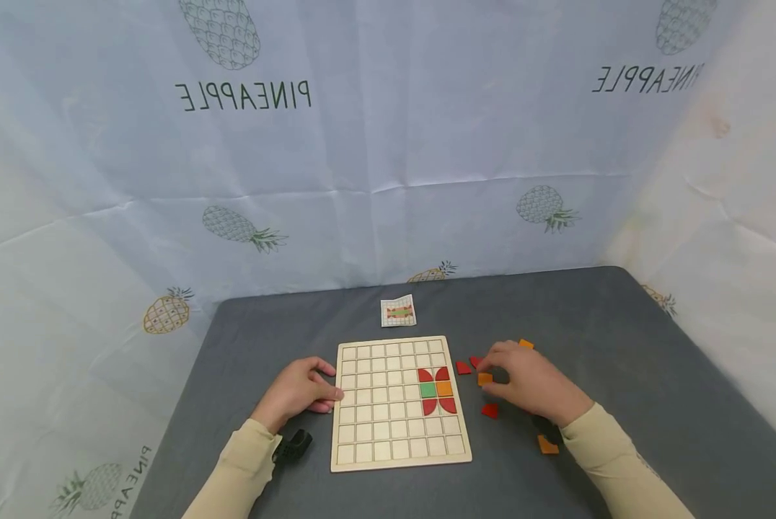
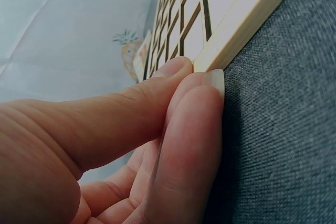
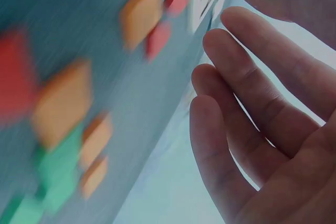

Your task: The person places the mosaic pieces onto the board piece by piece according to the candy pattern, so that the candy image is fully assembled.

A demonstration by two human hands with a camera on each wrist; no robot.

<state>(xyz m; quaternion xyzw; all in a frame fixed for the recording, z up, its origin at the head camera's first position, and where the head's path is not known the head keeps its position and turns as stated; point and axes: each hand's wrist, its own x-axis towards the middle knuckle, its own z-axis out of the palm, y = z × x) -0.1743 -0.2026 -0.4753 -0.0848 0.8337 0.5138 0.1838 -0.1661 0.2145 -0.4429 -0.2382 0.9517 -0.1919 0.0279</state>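
Observation:
A wooden grid board (image 1: pixel 388 404) lies on the table. My left hand (image 1: pixel 302 389) pinches its left edge; in the left wrist view the thumb (image 2: pixel 170 69) is on the rim and a fingertip against the side. Right of the board, my right hand (image 1: pixel 524 375) hovers with curved fingers over an orange square tile (image 1: pixel 485 379). In the right wrist view that orange tile (image 3: pixel 143 14) lies on the table, apart from the fingers (image 3: pixel 231 51). Set in the board are a green square (image 1: pixel 428 390), an orange square (image 1: pixel 443 388) and several red quarter-round tiles (image 1: pixel 448 405).
Loose red pieces (image 1: pixel 490 411) and an orange piece (image 1: pixel 547 445) lie right of the board, with green tiles (image 3: pixel 60 169) in the right wrist view. A small pattern card (image 1: pixel 398 311) lies behind the board. A black object (image 1: pixel 293 445) sits by the left wrist.

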